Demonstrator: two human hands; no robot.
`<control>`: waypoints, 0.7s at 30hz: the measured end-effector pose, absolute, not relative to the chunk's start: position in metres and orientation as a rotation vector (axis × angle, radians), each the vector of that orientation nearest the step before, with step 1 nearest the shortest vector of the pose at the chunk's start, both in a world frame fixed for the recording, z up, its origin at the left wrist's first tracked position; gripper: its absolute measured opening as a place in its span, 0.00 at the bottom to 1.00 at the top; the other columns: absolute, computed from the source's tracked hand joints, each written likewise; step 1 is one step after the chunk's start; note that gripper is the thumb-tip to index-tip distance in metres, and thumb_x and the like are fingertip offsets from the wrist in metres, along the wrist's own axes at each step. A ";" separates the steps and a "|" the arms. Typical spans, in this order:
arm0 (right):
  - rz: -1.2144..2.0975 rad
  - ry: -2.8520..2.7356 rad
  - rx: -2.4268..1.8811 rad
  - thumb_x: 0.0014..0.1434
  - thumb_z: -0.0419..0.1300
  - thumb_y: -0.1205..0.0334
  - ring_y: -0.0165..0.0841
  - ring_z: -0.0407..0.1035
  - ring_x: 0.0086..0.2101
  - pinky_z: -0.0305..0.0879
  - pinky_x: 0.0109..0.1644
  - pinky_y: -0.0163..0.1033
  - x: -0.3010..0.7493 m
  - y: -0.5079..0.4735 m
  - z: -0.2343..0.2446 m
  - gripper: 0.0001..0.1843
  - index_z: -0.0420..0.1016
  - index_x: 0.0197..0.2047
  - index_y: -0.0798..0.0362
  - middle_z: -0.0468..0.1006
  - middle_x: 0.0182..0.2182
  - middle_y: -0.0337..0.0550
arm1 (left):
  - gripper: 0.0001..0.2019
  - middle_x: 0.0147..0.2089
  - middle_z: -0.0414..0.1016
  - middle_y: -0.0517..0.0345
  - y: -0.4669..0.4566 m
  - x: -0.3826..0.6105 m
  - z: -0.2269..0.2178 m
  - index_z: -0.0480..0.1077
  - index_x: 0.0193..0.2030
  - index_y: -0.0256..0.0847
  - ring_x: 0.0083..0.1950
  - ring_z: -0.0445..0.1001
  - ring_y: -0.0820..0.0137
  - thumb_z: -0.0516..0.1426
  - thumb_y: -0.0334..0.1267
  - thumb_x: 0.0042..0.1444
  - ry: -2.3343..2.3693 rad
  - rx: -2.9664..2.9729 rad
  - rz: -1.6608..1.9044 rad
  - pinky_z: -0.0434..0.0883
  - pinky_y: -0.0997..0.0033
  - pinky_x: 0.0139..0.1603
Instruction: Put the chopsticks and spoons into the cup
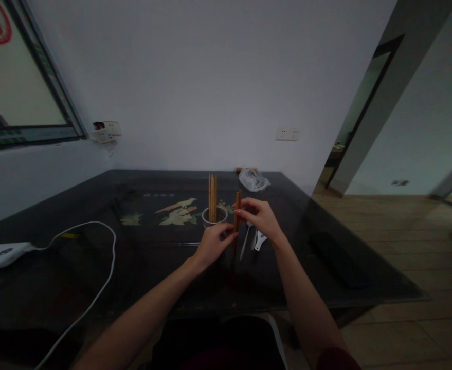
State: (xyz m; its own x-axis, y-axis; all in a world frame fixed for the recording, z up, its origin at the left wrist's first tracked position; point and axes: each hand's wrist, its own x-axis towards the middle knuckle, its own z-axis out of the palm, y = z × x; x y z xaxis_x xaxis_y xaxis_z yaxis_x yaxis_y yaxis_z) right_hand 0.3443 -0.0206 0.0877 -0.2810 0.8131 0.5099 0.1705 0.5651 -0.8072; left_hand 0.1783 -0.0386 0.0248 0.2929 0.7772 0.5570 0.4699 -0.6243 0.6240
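Upright chopsticks [237, 205] are pinched between my two hands above the dark table. My right hand [259, 216] grips them near the top, thumb and fingers closed. Lower down, my left hand [217, 241] closes its fingertips on the same chopsticks. Just behind my left hand stands a round holder [203, 220] with a pale rim, partly hidden by that hand. Several more chopsticks [212, 198] stand upright in it. Beneath my right hand lie a long-handled metal spoon [245, 244] and a white spoon [260, 240] with a blue mark, their far ends partly covered.
The black glossy table [141, 280] carries a bird-and-leaf picture. A crumpled clear plastic bag [253, 180] lies at its back edge. At left, a white power strip [4, 255] trails a white cable [113, 252]. A dark flat object [337, 259] lies at right.
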 end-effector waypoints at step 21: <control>0.872 -1.758 -0.850 0.46 0.67 0.53 0.32 0.72 0.27 0.72 0.31 0.36 0.347 -0.028 0.088 0.13 0.77 0.29 0.55 0.77 0.27 0.42 | 0.06 0.31 0.77 0.59 -0.042 0.180 0.026 0.74 0.37 0.40 0.31 0.72 0.71 0.57 0.37 0.56 1.147 2.244 1.224 0.69 0.73 0.33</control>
State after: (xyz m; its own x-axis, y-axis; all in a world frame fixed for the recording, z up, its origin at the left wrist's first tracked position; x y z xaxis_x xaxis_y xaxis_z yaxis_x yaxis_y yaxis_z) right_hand 0.3472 -0.0279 0.0875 -0.2950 0.8463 0.4436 0.1590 0.5013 -0.8506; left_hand 0.1796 -0.0420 0.0256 0.3037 0.7826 0.5435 0.4916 -0.6173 0.6142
